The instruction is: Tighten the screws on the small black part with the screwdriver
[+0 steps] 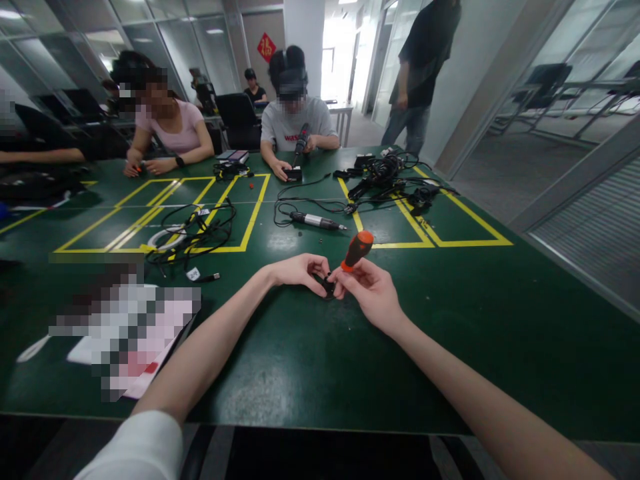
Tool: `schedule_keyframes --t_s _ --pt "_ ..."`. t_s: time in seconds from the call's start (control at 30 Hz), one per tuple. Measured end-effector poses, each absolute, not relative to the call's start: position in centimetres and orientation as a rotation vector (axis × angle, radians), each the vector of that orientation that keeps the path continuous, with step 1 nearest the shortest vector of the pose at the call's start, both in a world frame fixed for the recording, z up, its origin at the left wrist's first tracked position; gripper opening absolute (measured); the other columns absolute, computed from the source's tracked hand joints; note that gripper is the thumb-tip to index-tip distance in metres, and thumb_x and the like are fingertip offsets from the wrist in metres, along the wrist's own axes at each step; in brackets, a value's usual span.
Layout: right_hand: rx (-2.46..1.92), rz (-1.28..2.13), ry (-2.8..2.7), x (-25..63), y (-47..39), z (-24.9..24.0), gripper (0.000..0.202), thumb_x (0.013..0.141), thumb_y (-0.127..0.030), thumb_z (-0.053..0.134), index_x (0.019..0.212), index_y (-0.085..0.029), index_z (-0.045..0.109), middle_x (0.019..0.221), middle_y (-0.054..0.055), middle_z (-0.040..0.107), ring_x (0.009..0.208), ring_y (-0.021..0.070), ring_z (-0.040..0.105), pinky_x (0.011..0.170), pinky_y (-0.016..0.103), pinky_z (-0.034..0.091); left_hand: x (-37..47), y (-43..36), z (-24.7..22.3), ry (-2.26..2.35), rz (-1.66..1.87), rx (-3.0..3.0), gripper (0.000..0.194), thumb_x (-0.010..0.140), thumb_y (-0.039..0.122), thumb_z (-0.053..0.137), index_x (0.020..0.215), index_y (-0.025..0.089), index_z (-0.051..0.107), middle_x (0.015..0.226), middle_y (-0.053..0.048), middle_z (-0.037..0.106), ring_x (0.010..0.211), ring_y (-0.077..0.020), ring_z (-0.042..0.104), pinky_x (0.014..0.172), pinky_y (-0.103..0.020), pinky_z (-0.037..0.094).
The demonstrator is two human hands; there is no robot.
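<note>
My right hand (369,291) is closed round a screwdriver (358,251) with an orange and black handle. The handle leans up and to the right, while the shaft and tip are hidden by my fingers. Just to the left, my left hand (301,274) curls its fingers and thumb round a small dark round part (328,288) at the table surface. Both hands meet at this part, which is mostly covered, so its kind does not show. Beyond them lies a pen-shaped electric screwdriver (318,221), silver and black, with a cord.
Tangled black cables (383,177) lie at the back right, and another cable coil (200,230) at the left. Yellow tape (255,213) marks the green table (450,373). Blurred phone-like items (155,340) lie near my left forearm. Across the table, a person in a grey shirt (299,123) holds a black tool.
</note>
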State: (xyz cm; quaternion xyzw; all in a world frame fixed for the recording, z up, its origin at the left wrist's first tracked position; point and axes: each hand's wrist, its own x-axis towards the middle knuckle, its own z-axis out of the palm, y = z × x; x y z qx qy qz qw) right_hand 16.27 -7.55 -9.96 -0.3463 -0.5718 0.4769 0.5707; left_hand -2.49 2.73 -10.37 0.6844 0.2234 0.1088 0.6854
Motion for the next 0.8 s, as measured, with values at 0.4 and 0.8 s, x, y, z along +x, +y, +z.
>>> schedule_keyframes --t_s 0.4,0.8 --pt "-0.795 1.156 -1.322 16.34 -7.22 -10.2 0.045 0.089 -0.061 0.076 0.103 -0.019 0.067 0.08 0.004 0.075 0.059 0.0158 0.071 0.057 0.03 0.063 -2.43 3.0 -11.04 0.512 0.271 1.509 0.05 0.058 0.026 0.098 0.085 0.016 0.057 0.088 0.001 0.073 0.088 -0.0152 0.071 0.091 -0.035 0.052" --pt "-0.854 1.083 -1.375 16.44 -7.55 -9.45 0.042 0.085 -0.06 0.079 0.09 -0.02 0.067 0.067 -0.001 0.068 0.056 0.0144 0.066 0.058 0.03 0.06 -2.49 2.88 -10.5 0.494 0.245 1.513 0.048 0.06 0.025 0.097 0.09 0.015 0.06 0.092 -0.002 0.074 0.091 -0.0166 0.072 0.093 -0.037 0.053"
